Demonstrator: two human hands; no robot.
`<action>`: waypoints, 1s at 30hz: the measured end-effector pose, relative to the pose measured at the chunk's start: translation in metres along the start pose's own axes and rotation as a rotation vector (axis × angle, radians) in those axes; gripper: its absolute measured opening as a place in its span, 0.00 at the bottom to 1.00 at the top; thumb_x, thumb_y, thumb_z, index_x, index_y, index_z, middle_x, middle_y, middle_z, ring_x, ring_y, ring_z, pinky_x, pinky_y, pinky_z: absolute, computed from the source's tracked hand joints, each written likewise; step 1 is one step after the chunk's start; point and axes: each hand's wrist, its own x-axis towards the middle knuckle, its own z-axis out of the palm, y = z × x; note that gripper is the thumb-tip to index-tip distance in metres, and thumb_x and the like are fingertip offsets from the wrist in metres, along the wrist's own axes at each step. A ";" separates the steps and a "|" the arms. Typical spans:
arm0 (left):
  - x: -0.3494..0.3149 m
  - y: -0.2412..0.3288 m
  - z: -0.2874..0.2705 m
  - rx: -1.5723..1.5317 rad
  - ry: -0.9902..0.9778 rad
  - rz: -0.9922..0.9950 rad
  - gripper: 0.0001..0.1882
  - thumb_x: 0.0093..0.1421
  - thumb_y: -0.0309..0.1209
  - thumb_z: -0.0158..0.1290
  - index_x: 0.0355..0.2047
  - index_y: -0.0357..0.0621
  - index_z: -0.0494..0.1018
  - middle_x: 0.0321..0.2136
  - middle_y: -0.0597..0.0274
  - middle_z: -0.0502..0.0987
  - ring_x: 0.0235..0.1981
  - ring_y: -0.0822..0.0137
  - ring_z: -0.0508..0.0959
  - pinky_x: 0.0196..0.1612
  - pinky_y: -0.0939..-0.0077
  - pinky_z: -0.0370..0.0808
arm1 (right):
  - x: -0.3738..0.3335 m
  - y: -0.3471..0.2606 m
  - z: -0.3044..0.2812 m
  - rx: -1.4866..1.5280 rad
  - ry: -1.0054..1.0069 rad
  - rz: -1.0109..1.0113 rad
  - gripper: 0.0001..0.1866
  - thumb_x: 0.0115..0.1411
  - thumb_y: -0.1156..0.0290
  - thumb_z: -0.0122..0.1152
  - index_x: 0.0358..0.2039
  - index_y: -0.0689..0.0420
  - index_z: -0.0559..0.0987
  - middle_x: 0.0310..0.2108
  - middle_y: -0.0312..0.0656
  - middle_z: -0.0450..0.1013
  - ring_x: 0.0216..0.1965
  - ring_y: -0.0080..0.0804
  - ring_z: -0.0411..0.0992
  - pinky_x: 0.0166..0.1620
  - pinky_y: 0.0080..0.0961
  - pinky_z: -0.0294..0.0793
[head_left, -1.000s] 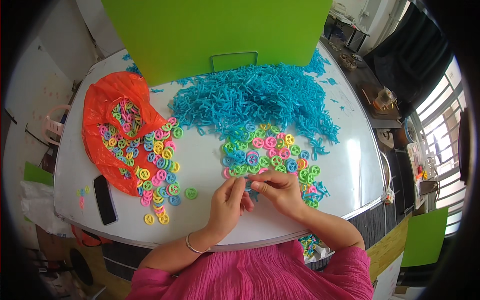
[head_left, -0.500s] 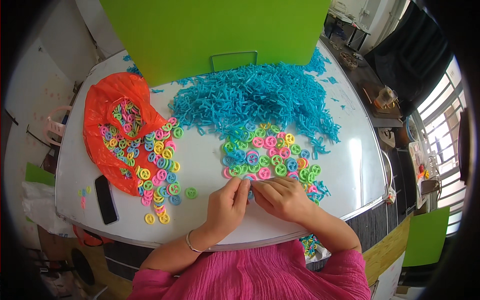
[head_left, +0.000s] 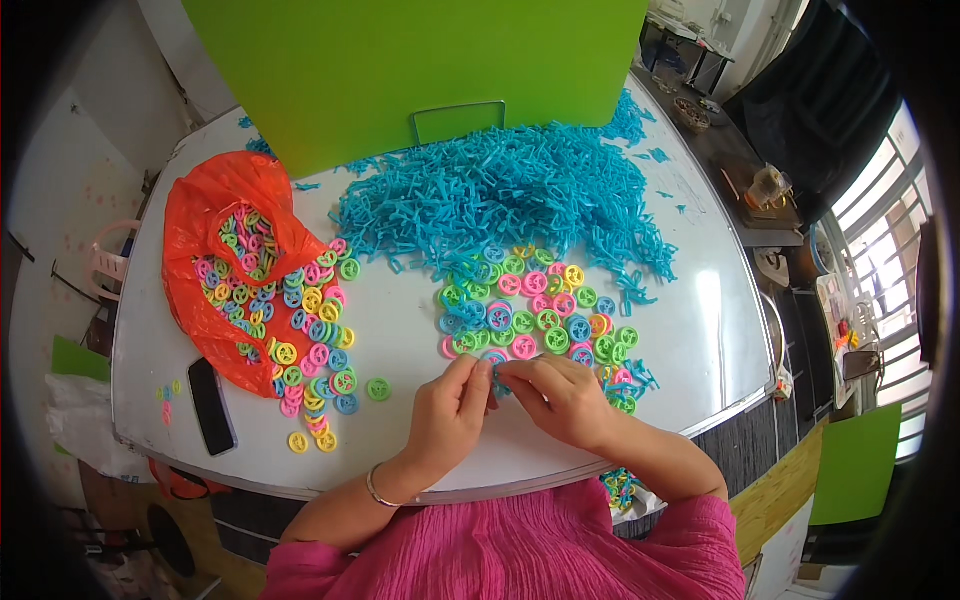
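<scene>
Betw. L hand [head_left: 445, 412] & R hand [head_left: 562, 402] sits blue pc. [head_left: 502, 383], long axis unclear.

The held blue piece [head_left: 501, 386] is mostly hidden.

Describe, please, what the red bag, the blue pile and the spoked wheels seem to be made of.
Red bag: probably thin plastic film, slightly glossy, judging by its crinkles.
Blue pile: likely plastic, faintly shiny, from its evenly coloured pieces.
Spoked wheels: apparently moulded plastic, smooth, given their matching shapes.
</scene>
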 end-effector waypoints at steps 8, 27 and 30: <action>0.005 0.002 -0.005 -0.375 0.053 -0.228 0.13 0.69 0.35 0.46 0.30 0.39 0.71 0.18 0.65 0.75 0.19 0.77 0.74 0.21 0.84 0.69 | 0.009 -0.009 -0.002 0.177 0.044 0.259 0.10 0.52 0.80 0.67 0.35 0.61 0.78 0.32 0.42 0.78 0.33 0.35 0.78 0.35 0.27 0.76; 0.006 0.000 -0.009 -0.636 -0.082 -0.452 0.13 0.68 0.38 0.46 0.33 0.41 0.72 0.20 0.64 0.76 0.19 0.74 0.76 0.21 0.83 0.68 | 0.006 -0.004 -0.006 0.338 0.003 0.273 0.15 0.49 0.82 0.67 0.39 0.60 0.78 0.37 0.45 0.78 0.38 0.39 0.78 0.41 0.27 0.77; 0.004 -0.001 -0.002 -0.353 -0.026 -0.196 0.13 0.69 0.36 0.45 0.33 0.41 0.72 0.20 0.65 0.75 0.19 0.75 0.75 0.21 0.83 0.68 | 0.006 0.000 -0.007 0.138 0.009 0.100 0.14 0.48 0.83 0.66 0.37 0.60 0.78 0.34 0.44 0.77 0.35 0.38 0.77 0.38 0.29 0.77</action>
